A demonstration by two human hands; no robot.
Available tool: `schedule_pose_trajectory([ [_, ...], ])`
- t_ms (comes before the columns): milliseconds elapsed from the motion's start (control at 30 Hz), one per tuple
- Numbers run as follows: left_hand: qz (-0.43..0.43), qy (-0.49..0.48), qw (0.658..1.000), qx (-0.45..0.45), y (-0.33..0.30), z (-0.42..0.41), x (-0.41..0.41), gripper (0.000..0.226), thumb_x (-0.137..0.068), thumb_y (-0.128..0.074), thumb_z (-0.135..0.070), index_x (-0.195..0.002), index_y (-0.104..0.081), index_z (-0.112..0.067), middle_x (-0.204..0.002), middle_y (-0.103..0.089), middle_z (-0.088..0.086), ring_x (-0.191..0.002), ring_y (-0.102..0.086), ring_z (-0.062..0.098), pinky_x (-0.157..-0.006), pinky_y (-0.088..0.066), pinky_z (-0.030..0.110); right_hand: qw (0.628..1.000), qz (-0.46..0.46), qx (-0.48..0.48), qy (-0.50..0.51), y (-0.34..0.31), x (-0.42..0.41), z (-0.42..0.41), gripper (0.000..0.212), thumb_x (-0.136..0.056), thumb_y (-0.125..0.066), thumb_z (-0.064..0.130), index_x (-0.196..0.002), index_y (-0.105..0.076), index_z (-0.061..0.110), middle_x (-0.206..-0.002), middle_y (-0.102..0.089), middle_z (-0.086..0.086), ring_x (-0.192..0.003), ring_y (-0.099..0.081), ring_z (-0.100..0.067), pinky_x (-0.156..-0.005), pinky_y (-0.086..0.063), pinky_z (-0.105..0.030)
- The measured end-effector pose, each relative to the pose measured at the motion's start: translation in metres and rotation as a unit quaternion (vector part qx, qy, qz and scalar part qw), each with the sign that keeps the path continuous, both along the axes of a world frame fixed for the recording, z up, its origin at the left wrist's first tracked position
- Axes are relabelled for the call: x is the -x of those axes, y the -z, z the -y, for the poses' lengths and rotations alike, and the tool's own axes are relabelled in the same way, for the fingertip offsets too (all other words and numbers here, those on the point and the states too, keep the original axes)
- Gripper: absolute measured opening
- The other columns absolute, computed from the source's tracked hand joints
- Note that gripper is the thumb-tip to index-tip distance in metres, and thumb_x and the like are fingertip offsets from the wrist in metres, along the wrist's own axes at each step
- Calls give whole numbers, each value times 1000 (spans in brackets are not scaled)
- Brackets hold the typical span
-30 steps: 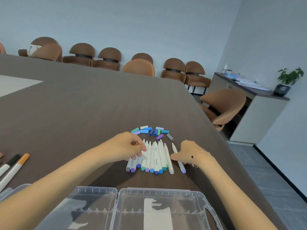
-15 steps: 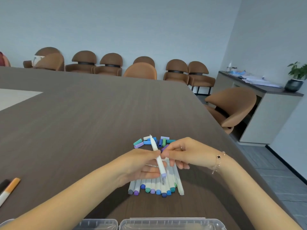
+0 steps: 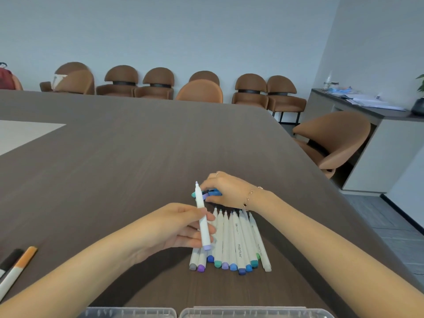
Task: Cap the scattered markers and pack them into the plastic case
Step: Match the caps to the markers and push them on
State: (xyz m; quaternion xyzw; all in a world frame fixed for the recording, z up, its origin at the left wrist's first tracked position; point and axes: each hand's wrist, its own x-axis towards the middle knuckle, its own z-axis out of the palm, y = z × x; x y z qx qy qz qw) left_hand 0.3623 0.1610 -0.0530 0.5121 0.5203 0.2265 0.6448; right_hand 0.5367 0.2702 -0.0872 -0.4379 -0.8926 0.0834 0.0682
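Note:
My left hand [image 3: 174,228] holds a white marker [image 3: 202,218] with a lilac end, upright and uncapped, its tip pointing away from me. Below it several uncapped white markers [image 3: 236,244] lie side by side on the dark table [image 3: 114,161], coloured ends toward me. My right hand [image 3: 226,189] is farther back, over the pile of loose caps [image 3: 206,194], with its fingers curled on the blue and teal caps; most caps are hidden under it. The clear plastic case [image 3: 252,312] shows only its rim at the bottom edge.
An orange-ended marker [image 3: 17,270] and a black one [image 3: 9,260] lie at the left edge. The table's right edge runs diagonally close to my right arm, with a brown chair [image 3: 332,143] beyond. More chairs line the far wall.
My left hand has taken over the lilac marker and lifted it. My right hand let go of it and moved back onto the cap pile. The view has tilted up.

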Motion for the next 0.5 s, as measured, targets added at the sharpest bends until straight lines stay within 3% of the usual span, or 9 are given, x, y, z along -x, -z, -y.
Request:
schedule_pose_trajectory([
  [133, -13, -4, 1000, -7, -3, -1, 7, 27, -97, -48, -25, -106, -68, -9, -93, -74, 9, -83, -72, 18, -81, -58, 28, 999, -1, -34, 3, 5, 1, -4, 27, -92, -58, 28, -118, -61, 22, -110, -60, 3, -101, -48, -12, -86, -49, -33],
  [333, -28, -10, 1000, 0, -3, -5, 6, 28, -97, -48, -25, -107, -67, -8, -93, -74, 9, -82, -71, 18, -85, -57, 32, 996, 18, -83, -8, 8, -5, 0, 21, -94, -55, 24, -113, -62, 20, -110, -62, 2, -98, -49, -11, -83, -48, -27],
  [500, -20, 1, 1000, -8, -1, -8, -3, 26, -97, -48, -25, -107, -67, -9, -93, -74, 8, -80, -72, 16, -77, -59, 26, 997, -4, -79, 5, 9, -10, 5, 17, -94, -55, 26, -107, -62, 17, -105, -61, 0, -95, -48, -12, -72, -36, -19],
])
